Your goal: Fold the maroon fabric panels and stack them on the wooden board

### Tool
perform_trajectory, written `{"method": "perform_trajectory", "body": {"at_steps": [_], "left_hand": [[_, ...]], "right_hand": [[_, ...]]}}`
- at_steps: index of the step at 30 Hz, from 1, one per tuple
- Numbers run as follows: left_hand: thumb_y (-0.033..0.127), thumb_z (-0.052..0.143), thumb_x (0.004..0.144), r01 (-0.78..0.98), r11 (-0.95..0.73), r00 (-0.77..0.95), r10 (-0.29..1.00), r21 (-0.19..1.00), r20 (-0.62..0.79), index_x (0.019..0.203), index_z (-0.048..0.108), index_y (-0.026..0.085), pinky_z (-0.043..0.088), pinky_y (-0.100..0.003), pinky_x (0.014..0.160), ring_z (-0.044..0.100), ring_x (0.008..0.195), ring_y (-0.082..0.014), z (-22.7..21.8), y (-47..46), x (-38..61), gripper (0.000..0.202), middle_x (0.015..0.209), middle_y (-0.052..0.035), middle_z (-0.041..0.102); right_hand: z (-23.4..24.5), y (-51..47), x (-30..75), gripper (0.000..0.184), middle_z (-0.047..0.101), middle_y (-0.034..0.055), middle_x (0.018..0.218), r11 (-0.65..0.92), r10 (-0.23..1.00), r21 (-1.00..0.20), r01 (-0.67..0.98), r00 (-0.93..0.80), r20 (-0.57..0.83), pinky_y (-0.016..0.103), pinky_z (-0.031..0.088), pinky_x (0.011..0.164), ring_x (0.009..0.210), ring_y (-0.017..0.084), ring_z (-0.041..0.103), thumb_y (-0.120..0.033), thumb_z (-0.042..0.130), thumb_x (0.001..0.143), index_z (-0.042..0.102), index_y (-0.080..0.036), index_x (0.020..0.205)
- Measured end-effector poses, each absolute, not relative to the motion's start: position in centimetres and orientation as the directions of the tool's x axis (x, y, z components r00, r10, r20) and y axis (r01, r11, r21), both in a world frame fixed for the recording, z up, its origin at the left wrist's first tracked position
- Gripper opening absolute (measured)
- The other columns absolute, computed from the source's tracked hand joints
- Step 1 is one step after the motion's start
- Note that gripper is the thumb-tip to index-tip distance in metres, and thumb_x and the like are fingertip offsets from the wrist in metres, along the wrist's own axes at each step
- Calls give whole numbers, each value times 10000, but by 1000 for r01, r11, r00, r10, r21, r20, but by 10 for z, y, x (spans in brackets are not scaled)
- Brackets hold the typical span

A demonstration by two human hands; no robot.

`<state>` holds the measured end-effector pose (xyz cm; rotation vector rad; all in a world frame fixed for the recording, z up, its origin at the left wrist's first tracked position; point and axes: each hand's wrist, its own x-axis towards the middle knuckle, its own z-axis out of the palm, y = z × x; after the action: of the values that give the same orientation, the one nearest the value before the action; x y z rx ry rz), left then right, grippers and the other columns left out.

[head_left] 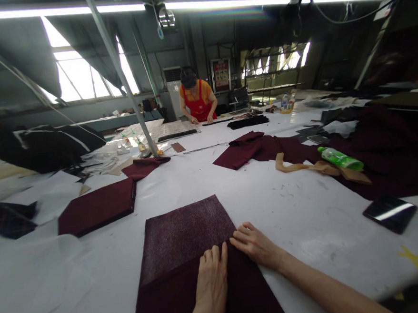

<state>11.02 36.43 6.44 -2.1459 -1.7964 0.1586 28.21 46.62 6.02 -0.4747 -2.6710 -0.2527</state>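
A maroon cloth panel [250,287] lies in front of me on the white table. Its far part is a speckled, fuzzy greyish-purple piece [189,234], bordered by a straight edge of smooth maroon cloth. My left hand [213,275] rests on the smooth cloth by that edge, fingers stretched forward and lying flat. At the right end of the same edge, my right hand [254,246] has its fingers closed on the cloth's side; the thumb is hidden beneath. The two hands are close together but apart.
Folded maroon cloth [98,207] lies left, more maroon cloth [391,148] right. A green bottle [341,158], tan strip [320,168] and dark phone-like slab [390,214] are to the right. A metal pole [121,77] rises at the left. Across the table a person [198,100] works.
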Motion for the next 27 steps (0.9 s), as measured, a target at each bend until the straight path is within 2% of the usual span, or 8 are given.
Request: {"method": "perform_trajectory", "body": {"at_steps": [13,17,19,23,27], "left_hand": [[172,523,864,944,-140,184,975,-299,125,1376,447,251,471,-379,701,553,793,-227,62,368,115,524,924,-79,574],[182,506,875,945,-131,172,979,-300,114,1390,424,264,459,-373,673,552,778,-228,59,370,115,528,910,-74,565],[169,502,872,944,-118,161,980,-308,119,1390,420,273,451,-369,676,549,784,-226,59,371,117,535,916,-77,561],[139,488,867,950,-115,155,980,-290,121,1375,440,257,452,-368,681,551,794,-226,62,372,120,524,925,-84,566],[110,483,854,972,-136,165,975,-189,148,1338,470,127,470,-388,760,551,872,-233,69,359,104,484,992,-105,582]], "right_hand": [[57,463,286,179,592,61,899,910,287,156,384,-856,429,370,377,876,881,186,507,-132,455,945,586,-122,1066],[58,463,297,201,600,63,901,879,336,169,446,-830,445,393,360,905,888,196,509,-108,445,933,590,-140,1068],[62,460,299,244,607,74,921,842,414,128,524,-779,470,415,339,925,904,210,510,-68,434,908,593,-148,1076],[68,446,281,362,614,103,1045,795,554,-65,604,-678,484,436,296,957,993,234,502,-30,431,857,571,-157,1166],[59,429,261,346,639,91,1056,785,595,-155,599,-661,458,441,272,969,1031,240,512,-42,448,843,606,-179,1119]]}}
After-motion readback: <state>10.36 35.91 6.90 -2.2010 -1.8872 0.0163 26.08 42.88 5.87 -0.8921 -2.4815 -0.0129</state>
